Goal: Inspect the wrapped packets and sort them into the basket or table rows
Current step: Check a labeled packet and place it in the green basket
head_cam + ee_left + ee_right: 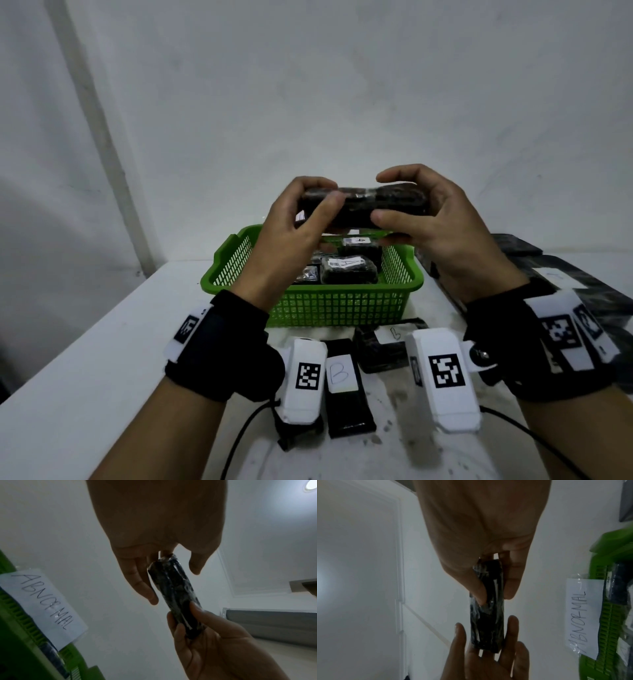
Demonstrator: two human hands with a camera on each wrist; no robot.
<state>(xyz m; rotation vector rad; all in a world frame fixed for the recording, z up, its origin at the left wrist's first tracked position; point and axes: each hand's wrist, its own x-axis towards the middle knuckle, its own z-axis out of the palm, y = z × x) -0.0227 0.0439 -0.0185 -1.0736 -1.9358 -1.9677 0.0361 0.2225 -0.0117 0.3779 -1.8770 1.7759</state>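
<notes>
I hold a black film-wrapped packet (363, 205) level above the green basket (342, 305). My left hand (325, 195) curls round its left end, thumb across the front face. My right hand (378, 198) pinches the right end between thumb and fingers. In the right wrist view the packet (488, 608) stands edge-on, with the right thumb (477, 592) pressed on one side. In the left wrist view the packet (173, 588) lies between the left fingers (135, 580) and thumb. Its face toward me shows no label.
The basket carries a paper sign reading ABNORMAL (44, 608) and holds several labelled packets (349, 270). On the white table (102, 359) in front lie a packet marked B (346, 383) and another labelled one (383, 346). More black packets (565, 281) lie at the right.
</notes>
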